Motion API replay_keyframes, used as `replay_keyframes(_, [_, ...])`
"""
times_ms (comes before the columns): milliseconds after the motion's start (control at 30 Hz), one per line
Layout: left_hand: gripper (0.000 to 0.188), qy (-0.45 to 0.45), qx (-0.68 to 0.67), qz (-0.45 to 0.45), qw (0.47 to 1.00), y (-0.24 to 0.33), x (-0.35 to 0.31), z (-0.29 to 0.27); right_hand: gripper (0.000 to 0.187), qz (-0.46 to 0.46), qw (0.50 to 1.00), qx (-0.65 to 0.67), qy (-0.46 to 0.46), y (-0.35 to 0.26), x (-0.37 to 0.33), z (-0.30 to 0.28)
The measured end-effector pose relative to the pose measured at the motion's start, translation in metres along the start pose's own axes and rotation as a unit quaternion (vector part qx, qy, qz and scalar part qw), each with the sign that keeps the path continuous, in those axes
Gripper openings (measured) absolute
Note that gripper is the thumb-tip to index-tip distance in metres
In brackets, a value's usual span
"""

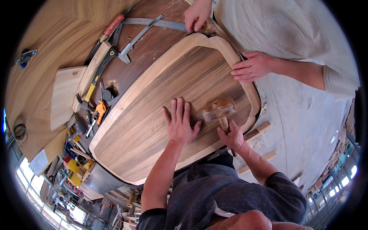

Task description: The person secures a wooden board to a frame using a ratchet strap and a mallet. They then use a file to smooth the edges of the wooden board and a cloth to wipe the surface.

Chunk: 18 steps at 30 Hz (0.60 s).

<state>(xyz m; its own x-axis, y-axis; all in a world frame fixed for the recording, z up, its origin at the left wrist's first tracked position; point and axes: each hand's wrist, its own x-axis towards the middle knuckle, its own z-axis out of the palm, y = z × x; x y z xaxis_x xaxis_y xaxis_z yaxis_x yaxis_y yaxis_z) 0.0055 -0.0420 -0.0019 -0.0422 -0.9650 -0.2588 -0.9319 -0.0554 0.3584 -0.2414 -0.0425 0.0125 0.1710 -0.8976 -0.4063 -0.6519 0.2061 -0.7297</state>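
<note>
A large wooden panel (138,122) with dark striped grain and a pale wood border (126,92) lies in front of me. My left hand (180,124) rests flat on the dark middle of it, fingers spread. In my right hand (232,137) is a mallet (219,109), gripped by its short handle. The mallet's worn, brownish head is over the right part of the panel; whether it touches the wood I cannot tell. Across from me, a co-worker's one hand (197,17) is at the far edge and the other hand (253,67) lies flat on the right border.
Beyond the panel's left side lie a steel ruler (157,23), a caliper (138,40), a claw hammer (100,73), a red-handled tool (112,27) and an orange tool (101,110). A pale board (66,96) is farther left. Wood strips (258,130) stick out near my right arm.
</note>
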Motion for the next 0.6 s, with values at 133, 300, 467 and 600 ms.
replay_keyframes(133, [0.091, 0.016, -0.004, 0.002, 1.000, 0.002, -0.002, -0.003, 0.037, -0.004, 1.000, -0.005, 0.007, 0.005, -0.003, 0.002])
replay_keyframes(300, [0.088, 0.045, -0.009, 0.010, 0.999, 0.004, -0.004, -0.008, 0.032, 0.008, 1.000, 0.001, 0.006, 0.007, -0.004, 0.004])
replay_keyframes(467, [0.086, 0.083, -0.023, 0.029, 0.996, 0.004, -0.008, -0.011, 0.028, 0.033, 0.997, 0.065, 0.020, -0.001, -0.006, 0.011])
replay_keyframes(600, [0.084, 0.140, -0.047, 0.043, 0.988, -0.003, -0.020, -0.011, 0.024, 0.079, 0.991, 0.104, 0.012, -0.013, -0.004, 0.015])
